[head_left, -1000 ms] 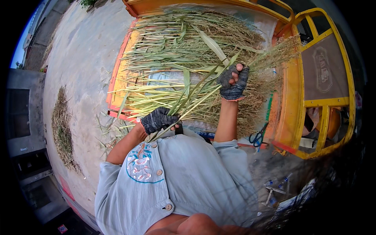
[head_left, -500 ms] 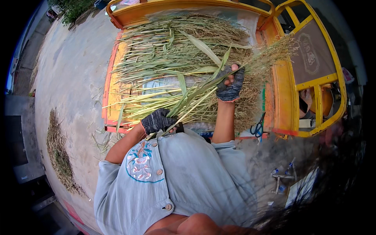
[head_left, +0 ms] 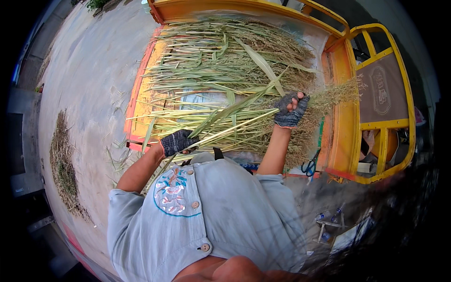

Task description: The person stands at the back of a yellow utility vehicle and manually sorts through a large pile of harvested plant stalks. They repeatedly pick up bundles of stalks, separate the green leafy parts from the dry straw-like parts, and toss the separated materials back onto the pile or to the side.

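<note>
My left hand [head_left: 178,142], in a dark grey fingerless knit glove, is closed around the lower ends of a bunch of seed-headed grain stalks [head_left: 235,129]. My right hand [head_left: 292,110], gloved alike, grips the same bunch near its upper part, fingers curled with bare tips showing. The bunch slants up to the right across my front, and its bushy seed head [head_left: 345,90] sticks out beyond my right hand. A long green leaf [head_left: 230,112] hangs along it. Beneath lie more stalks [head_left: 197,70] in layers, cut ends to the left, seed heads to the right.
The stalks lie on an orange and yellow cart bed [head_left: 141,101] with a yellow railed frame [head_left: 405,127] at its right. Dark-handled scissors [head_left: 310,164] rest at the bed's near right edge. A dry plant heap [head_left: 66,164] lies on the concrete; a small stool [head_left: 326,230] stands lower right.
My left hand has slid left along the stalks, away from my right hand, and the bunch lies straighter between them. The view has shifted, so the cart appears farther right.
</note>
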Demonstrator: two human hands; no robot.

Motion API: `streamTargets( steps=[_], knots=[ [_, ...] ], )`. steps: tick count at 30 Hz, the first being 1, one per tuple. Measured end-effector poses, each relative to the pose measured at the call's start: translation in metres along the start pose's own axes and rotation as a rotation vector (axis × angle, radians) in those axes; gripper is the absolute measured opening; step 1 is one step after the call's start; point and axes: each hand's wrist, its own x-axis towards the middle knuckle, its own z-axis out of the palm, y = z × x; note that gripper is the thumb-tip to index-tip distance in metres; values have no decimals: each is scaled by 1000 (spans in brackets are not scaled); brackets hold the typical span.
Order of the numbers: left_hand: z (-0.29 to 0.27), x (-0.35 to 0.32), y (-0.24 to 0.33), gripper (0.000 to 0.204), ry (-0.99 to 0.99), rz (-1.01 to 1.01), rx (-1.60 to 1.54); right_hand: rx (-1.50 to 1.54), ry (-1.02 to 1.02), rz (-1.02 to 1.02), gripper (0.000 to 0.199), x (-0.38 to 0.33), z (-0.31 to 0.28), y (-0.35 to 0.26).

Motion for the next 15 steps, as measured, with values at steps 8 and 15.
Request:
streamTargets(
  steps=[8, 15],
  knots=[
    [-121, -122, -127, 25, 334, -93, -45, -114, 507, -248, 33, 4, -57, -56],
    [-161, -265, -379, 55, 1494, -1297, 256, -147, 675, -233, 32, -35, -119, -11]
  ],
)
